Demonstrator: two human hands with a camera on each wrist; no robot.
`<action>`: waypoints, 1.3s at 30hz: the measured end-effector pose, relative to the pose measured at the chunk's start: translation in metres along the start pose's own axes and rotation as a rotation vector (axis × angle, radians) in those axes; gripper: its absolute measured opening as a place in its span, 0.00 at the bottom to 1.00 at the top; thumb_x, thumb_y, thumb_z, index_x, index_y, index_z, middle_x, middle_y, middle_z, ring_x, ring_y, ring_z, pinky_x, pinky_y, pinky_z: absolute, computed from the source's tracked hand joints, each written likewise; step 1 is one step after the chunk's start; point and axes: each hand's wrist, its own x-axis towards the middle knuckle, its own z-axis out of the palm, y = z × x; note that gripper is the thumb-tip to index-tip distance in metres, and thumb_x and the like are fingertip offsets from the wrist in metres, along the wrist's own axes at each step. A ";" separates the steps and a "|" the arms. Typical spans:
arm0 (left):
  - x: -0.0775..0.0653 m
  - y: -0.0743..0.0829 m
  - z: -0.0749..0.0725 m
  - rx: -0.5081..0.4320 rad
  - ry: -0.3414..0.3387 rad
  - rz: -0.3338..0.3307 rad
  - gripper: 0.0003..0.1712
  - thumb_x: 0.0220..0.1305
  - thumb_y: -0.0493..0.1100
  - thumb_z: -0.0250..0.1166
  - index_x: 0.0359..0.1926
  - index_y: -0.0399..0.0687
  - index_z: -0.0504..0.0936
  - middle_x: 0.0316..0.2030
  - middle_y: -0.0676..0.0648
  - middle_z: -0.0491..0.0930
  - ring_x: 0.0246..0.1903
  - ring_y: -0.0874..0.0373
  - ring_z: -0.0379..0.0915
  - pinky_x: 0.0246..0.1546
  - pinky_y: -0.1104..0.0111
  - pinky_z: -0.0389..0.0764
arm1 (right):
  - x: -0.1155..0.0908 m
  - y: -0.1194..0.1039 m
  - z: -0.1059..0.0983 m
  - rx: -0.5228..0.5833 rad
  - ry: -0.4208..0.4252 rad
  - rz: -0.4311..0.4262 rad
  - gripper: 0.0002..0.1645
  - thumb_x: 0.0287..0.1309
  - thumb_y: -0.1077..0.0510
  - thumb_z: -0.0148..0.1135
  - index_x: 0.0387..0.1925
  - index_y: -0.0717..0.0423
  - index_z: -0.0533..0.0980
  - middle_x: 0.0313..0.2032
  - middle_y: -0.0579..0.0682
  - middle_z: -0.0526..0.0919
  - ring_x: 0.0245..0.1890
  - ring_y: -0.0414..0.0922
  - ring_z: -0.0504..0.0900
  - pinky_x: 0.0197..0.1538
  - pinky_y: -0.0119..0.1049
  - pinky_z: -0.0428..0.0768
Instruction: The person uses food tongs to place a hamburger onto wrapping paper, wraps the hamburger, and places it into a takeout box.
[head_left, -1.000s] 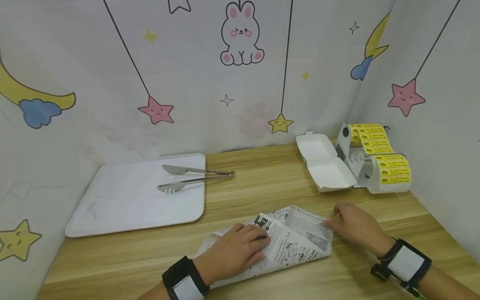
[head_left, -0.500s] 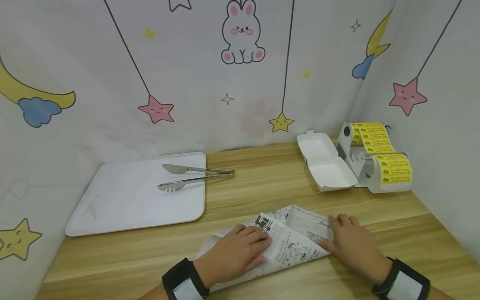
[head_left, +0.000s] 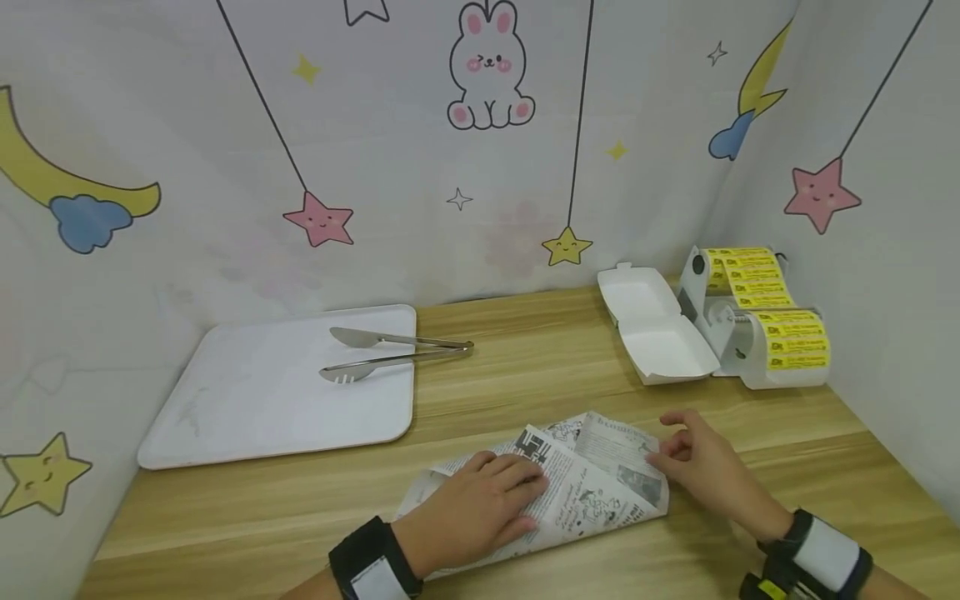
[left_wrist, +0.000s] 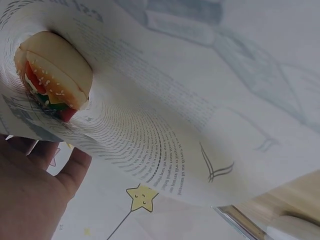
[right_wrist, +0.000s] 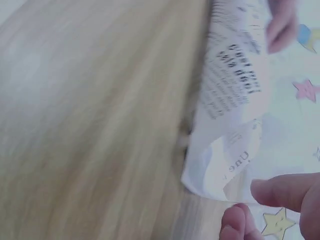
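A sheet of newspaper-print wrapping paper [head_left: 585, 492] lies folded on the wooden table, its right end flattened. Inside the paper's open left end sits a burger [left_wrist: 55, 72] with a sesame bun; the head view hides it. My left hand [head_left: 476, 508] rests on top of the fold, fingers relaxed and slightly bent. At the paper's right edge is my right hand [head_left: 705, 462], thumb and forefinger pinching that edge. In the right wrist view, the paper's rim runs between the thumb [right_wrist: 275, 192] and a bent finger [right_wrist: 235, 217].
A white tray [head_left: 270, 408] stands back left, with metal tongs [head_left: 405, 358] lying across its right edge. Back right are an opened white takeaway box [head_left: 663, 342] and a label dispenser [head_left: 795, 342] with yellow labels. A printed wall cloth [head_left: 375, 125] closes off the back.
My right hand first lay spread on the paper's right end, then lifted and drew back to its edge with fingers curled. My left hand has stayed on the paper.
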 end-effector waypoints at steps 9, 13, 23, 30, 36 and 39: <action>0.000 0.000 -0.001 -0.006 -0.024 -0.005 0.26 0.78 0.58 0.53 0.67 0.51 0.77 0.63 0.53 0.75 0.64 0.57 0.69 0.62 0.58 0.73 | 0.001 0.007 0.005 -0.127 0.017 -0.012 0.12 0.66 0.52 0.67 0.29 0.53 0.79 0.22 0.45 0.72 0.23 0.42 0.69 0.25 0.32 0.65; 0.000 0.000 -0.001 -0.011 -0.021 -0.001 0.26 0.79 0.58 0.52 0.67 0.52 0.78 0.63 0.53 0.75 0.64 0.57 0.70 0.62 0.59 0.73 | -0.002 -0.002 0.004 -0.169 0.107 -0.084 0.13 0.66 0.54 0.66 0.25 0.51 0.76 0.20 0.44 0.71 0.22 0.41 0.69 0.24 0.32 0.64; -0.001 -0.001 -0.001 -0.042 -0.045 -0.011 0.27 0.80 0.58 0.50 0.69 0.52 0.76 0.64 0.53 0.74 0.65 0.56 0.68 0.63 0.57 0.73 | -0.014 -0.042 0.010 -0.360 0.273 -0.306 0.15 0.60 0.58 0.69 0.21 0.45 0.73 0.20 0.39 0.71 0.20 0.36 0.66 0.23 0.30 0.65; -0.001 0.002 0.000 -0.041 -0.046 -0.015 0.27 0.79 0.58 0.50 0.69 0.51 0.75 0.66 0.53 0.73 0.67 0.55 0.67 0.63 0.55 0.73 | -0.021 -0.064 0.018 -0.517 0.386 -0.508 0.15 0.51 0.60 0.74 0.20 0.46 0.75 0.22 0.38 0.73 0.22 0.34 0.68 0.24 0.30 0.71; -0.002 0.003 0.000 -0.039 -0.054 -0.022 0.28 0.79 0.59 0.50 0.70 0.51 0.74 0.67 0.53 0.72 0.68 0.55 0.66 0.64 0.54 0.73 | -0.023 -0.069 0.026 -0.601 0.489 -0.677 0.10 0.45 0.61 0.76 0.24 0.52 0.79 0.24 0.43 0.76 0.22 0.36 0.71 0.20 0.29 0.71; -0.001 0.003 0.000 -0.031 -0.053 -0.019 0.28 0.79 0.59 0.50 0.70 0.52 0.74 0.67 0.53 0.72 0.68 0.55 0.65 0.64 0.55 0.72 | -0.022 -0.070 0.027 -0.546 0.424 -0.637 0.10 0.53 0.60 0.74 0.28 0.53 0.78 0.26 0.44 0.75 0.22 0.36 0.71 0.21 0.29 0.71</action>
